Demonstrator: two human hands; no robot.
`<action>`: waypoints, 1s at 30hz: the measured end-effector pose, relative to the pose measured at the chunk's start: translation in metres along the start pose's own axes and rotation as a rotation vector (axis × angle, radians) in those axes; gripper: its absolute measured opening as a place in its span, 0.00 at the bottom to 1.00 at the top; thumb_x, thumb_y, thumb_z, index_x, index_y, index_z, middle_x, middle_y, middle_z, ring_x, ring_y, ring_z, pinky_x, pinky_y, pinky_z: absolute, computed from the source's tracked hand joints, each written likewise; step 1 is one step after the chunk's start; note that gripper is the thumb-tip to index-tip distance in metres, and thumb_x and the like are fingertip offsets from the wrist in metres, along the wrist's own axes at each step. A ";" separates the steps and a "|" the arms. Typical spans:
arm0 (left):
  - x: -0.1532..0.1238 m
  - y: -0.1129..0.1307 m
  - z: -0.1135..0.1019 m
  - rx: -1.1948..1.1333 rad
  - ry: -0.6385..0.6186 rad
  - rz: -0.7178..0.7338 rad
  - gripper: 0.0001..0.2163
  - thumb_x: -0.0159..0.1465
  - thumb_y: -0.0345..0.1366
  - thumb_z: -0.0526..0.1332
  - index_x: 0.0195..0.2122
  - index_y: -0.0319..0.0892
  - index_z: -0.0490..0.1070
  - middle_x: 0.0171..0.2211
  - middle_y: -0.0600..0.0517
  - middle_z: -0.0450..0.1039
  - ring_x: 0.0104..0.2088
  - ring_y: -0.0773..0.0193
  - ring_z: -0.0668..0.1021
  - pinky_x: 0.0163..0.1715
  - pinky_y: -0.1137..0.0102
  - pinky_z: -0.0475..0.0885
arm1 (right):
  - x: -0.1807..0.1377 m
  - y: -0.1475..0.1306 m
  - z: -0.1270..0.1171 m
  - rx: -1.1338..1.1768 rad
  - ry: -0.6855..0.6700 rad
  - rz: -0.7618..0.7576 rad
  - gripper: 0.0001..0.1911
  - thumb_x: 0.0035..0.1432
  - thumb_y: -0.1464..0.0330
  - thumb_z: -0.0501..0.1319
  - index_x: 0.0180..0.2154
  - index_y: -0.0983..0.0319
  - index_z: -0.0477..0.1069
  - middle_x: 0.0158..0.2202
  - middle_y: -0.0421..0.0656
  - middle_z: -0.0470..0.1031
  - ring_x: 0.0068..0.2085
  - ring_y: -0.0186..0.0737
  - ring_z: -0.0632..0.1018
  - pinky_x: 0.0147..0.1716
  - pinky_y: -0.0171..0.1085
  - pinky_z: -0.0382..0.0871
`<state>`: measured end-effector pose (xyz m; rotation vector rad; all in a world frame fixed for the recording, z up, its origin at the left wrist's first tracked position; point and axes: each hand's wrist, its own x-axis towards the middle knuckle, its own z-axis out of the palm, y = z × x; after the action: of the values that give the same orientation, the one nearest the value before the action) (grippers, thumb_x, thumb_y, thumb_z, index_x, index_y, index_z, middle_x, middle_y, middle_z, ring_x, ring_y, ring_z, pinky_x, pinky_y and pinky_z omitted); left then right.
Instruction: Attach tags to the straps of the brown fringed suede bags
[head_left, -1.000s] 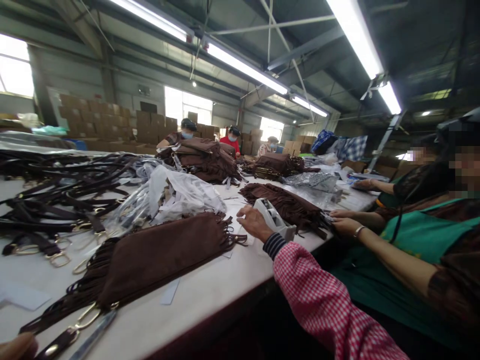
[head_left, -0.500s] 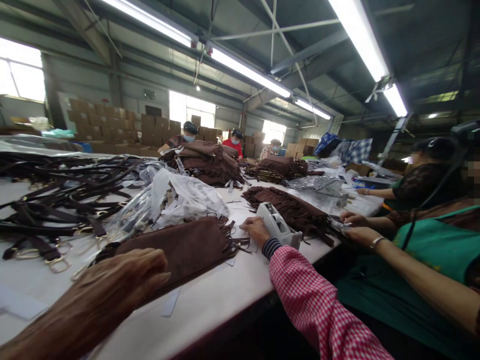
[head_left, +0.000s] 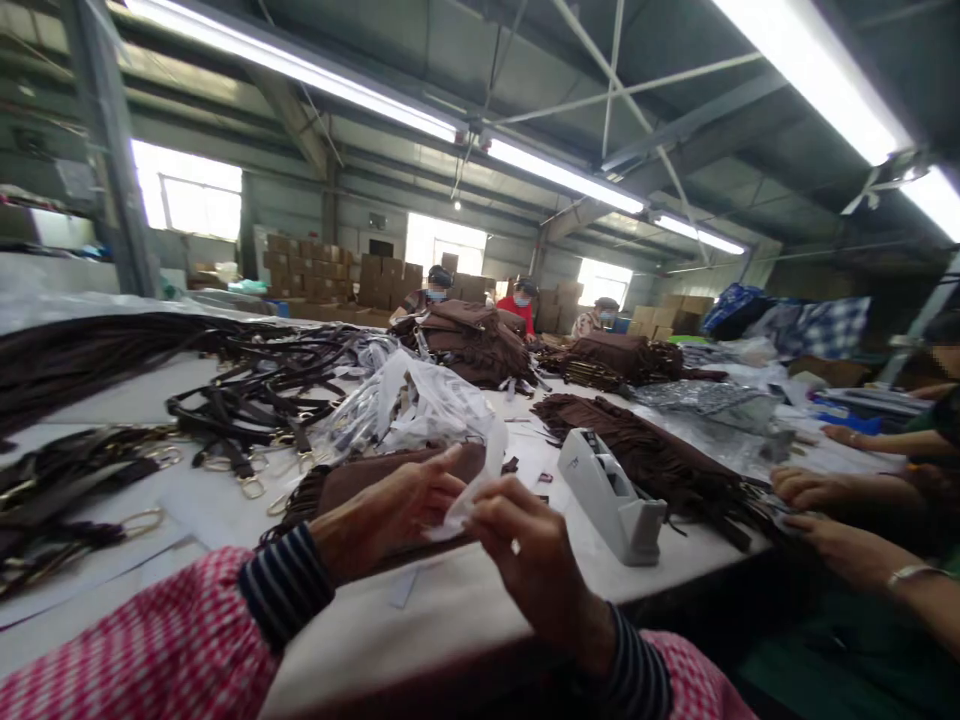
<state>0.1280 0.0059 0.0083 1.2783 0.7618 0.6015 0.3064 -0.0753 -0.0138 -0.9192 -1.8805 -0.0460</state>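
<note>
My left hand point(head_left: 390, 510) and my right hand point(head_left: 529, 555) meet in front of me, both pinching a small white paper slip point(head_left: 472, 490) held above the table edge. Just behind them lies a brown suede fringed bag point(head_left: 360, 475) on the white table point(head_left: 420, 620). A grey tape dispenser point(head_left: 611, 495) stands to the right of my right hand, apart from it. Both my sleeves are red-and-white checked with striped cuffs.
Dark straps with gold rings point(head_left: 225, 410) spread across the left. A heap of clear plastic bags point(head_left: 412, 405) lies mid-table, with more brown fringed bags point(head_left: 645, 450) beyond. A co-worker's hands point(head_left: 825, 500) rest at the right edge. Other people sit far back by stacked cartons point(head_left: 315, 270).
My right hand has left the spot beside the tape dispenser and come in to meet my left hand, which rose off the brown bag. Both now hold a white slip. The view swung left.
</note>
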 end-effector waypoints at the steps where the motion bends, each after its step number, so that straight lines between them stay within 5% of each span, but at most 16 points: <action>1: -0.005 -0.006 0.002 -0.027 0.007 -0.002 0.25 0.52 0.58 0.68 0.34 0.37 0.77 0.31 0.47 0.76 0.29 0.63 0.74 0.30 0.71 0.66 | -0.010 -0.012 0.011 -0.028 -0.028 -0.090 0.08 0.65 0.75 0.57 0.34 0.63 0.73 0.36 0.45 0.74 0.38 0.37 0.75 0.39 0.35 0.69; 3: -0.020 -0.017 0.008 -0.036 0.080 0.033 0.21 0.49 0.51 0.73 0.31 0.37 0.76 0.26 0.51 0.74 0.24 0.67 0.71 0.26 0.73 0.62 | -0.030 -0.029 0.034 -0.052 -0.066 -0.206 0.09 0.63 0.78 0.56 0.34 0.63 0.72 0.35 0.45 0.74 0.37 0.37 0.74 0.37 0.35 0.69; 6: -0.054 -0.032 0.013 -0.022 0.195 0.113 0.20 0.50 0.50 0.73 0.30 0.36 0.76 0.22 0.54 0.70 0.21 0.70 0.67 0.22 0.75 0.58 | -0.050 -0.043 0.059 0.037 -0.076 -0.172 0.07 0.62 0.78 0.58 0.33 0.62 0.71 0.33 0.45 0.73 0.35 0.37 0.75 0.34 0.32 0.69; 11: -0.113 -0.052 0.012 -0.060 0.334 0.077 0.23 0.56 0.57 0.67 0.38 0.40 0.77 0.31 0.49 0.76 0.31 0.61 0.75 0.28 0.72 0.67 | -0.065 -0.066 0.082 0.071 -0.147 -0.147 0.09 0.63 0.77 0.55 0.32 0.63 0.70 0.33 0.47 0.73 0.36 0.39 0.75 0.33 0.34 0.70; 15: -0.139 -0.073 0.005 -0.071 0.408 0.181 0.17 0.50 0.48 0.73 0.27 0.38 0.75 0.24 0.53 0.71 0.26 0.66 0.71 0.25 0.75 0.64 | -0.068 -0.089 0.093 0.192 -0.247 -0.195 0.09 0.64 0.73 0.55 0.32 0.63 0.72 0.35 0.48 0.75 0.38 0.41 0.76 0.37 0.37 0.71; 19: -0.159 -0.090 -0.006 -0.197 0.505 0.177 0.17 0.53 0.49 0.72 0.26 0.38 0.75 0.21 0.55 0.69 0.21 0.70 0.67 0.22 0.76 0.61 | -0.065 -0.098 0.095 0.579 -0.244 0.278 0.08 0.62 0.63 0.64 0.35 0.61 0.74 0.35 0.43 0.75 0.35 0.36 0.76 0.35 0.33 0.71; 23: -0.184 -0.097 -0.017 -0.135 0.519 0.144 0.18 0.53 0.50 0.72 0.30 0.37 0.77 0.23 0.52 0.72 0.23 0.69 0.68 0.23 0.75 0.60 | -0.051 -0.096 0.097 0.921 -0.189 0.760 0.22 0.56 0.58 0.69 0.49 0.60 0.71 0.37 0.41 0.74 0.26 0.31 0.71 0.23 0.31 0.65; 27: -0.203 -0.103 -0.028 -0.044 0.501 0.143 0.19 0.56 0.51 0.70 0.28 0.36 0.77 0.22 0.54 0.69 0.22 0.70 0.66 0.23 0.75 0.57 | -0.040 -0.107 0.109 1.022 -0.396 0.770 0.14 0.57 0.60 0.68 0.39 0.65 0.76 0.29 0.39 0.71 0.28 0.31 0.68 0.27 0.30 0.63; 30: -0.211 -0.109 -0.033 -0.068 0.471 0.144 0.19 0.56 0.51 0.69 0.31 0.37 0.77 0.24 0.54 0.71 0.25 0.69 0.68 0.25 0.75 0.61 | -0.038 -0.118 0.122 0.987 -0.370 0.717 0.13 0.59 0.61 0.66 0.32 0.66 0.77 0.26 0.39 0.70 0.29 0.31 0.67 0.28 0.30 0.62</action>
<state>-0.0309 -0.1569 -0.0673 1.1465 1.0288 1.0590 0.1493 -0.1307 -0.0632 -0.8369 -1.4664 1.4253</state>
